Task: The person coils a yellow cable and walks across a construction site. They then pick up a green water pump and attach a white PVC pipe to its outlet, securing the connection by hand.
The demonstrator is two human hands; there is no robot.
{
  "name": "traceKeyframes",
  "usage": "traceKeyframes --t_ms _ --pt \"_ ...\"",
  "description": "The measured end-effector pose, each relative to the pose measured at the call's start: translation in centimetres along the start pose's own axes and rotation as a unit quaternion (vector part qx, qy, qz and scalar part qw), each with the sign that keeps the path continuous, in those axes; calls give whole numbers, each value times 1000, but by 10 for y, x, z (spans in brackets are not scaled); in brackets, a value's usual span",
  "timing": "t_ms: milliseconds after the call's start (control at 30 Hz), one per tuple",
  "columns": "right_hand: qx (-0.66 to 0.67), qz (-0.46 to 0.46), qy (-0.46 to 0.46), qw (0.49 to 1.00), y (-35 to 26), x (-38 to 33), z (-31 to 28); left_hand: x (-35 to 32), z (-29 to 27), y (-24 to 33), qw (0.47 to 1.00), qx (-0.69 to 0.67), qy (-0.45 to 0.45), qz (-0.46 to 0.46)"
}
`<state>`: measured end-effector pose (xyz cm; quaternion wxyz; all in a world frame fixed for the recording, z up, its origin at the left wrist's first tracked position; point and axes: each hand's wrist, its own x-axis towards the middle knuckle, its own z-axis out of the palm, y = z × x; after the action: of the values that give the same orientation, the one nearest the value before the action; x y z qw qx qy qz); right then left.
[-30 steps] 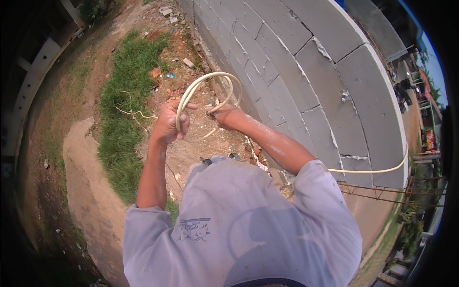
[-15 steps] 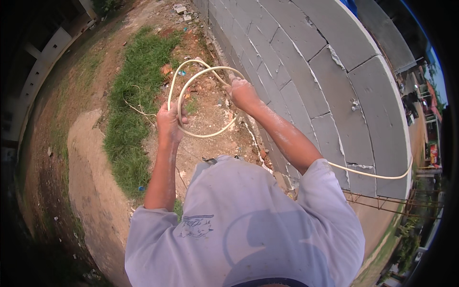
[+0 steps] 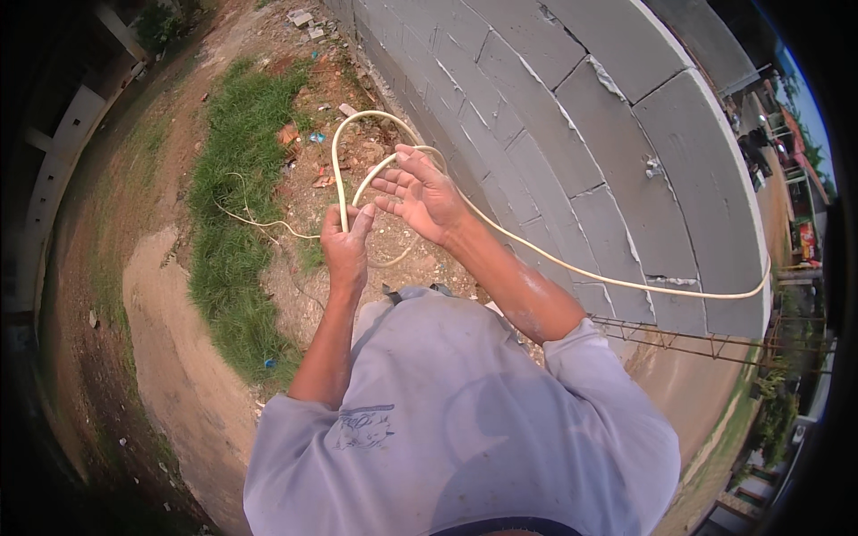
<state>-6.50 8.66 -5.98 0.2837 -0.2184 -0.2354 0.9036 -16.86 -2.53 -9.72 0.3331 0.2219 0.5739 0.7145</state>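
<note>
A cream cable or thin hose [image 3: 337, 165] hangs in loose loops before me, over the rubble ground. My left hand [image 3: 346, 248] pinches the loops at their near left side, thumb up. Close by on the right, my right hand [image 3: 424, 201] is open, its palm toward the loops and its fingers spread. Its fingertips lie near the inner loop; whether they touch it cannot be made out. From behind this hand the cable runs right, along the block wall to its end. Part of the lower loop is hidden behind my hands.
A grey block wall [image 3: 608, 134] with rough white joints rises along my right. Rusty rebar [image 3: 679, 338] sticks out near its end. Grass [image 3: 223, 170] grows at left beside a bare dirt path [image 3: 161, 295]. A thin pale line [image 3: 268, 222] trails over the grass edge.
My right hand has let go of the cable and opened. The loops have drawn smaller, and my left hand has moved slightly right. More cable now shows along the wall.
</note>
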Motion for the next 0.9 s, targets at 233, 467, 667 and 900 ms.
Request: traceKeyframes --t_ms 233,467,667,900 --pt "-79 -108 95 986 15 -36 -8 13 -12 -1 993 -9 -119 13" --pt "-144 -3 58 988 40 -10 -53 -8 29 30 933 92 -301 175" --pt "-277 -82 -63 955 32 -23 -93 -22 66 21 933 83 -324 133" --pt "-356 -26 -27 934 0 -127 -48 0 62 9 941 -19 -336 43"
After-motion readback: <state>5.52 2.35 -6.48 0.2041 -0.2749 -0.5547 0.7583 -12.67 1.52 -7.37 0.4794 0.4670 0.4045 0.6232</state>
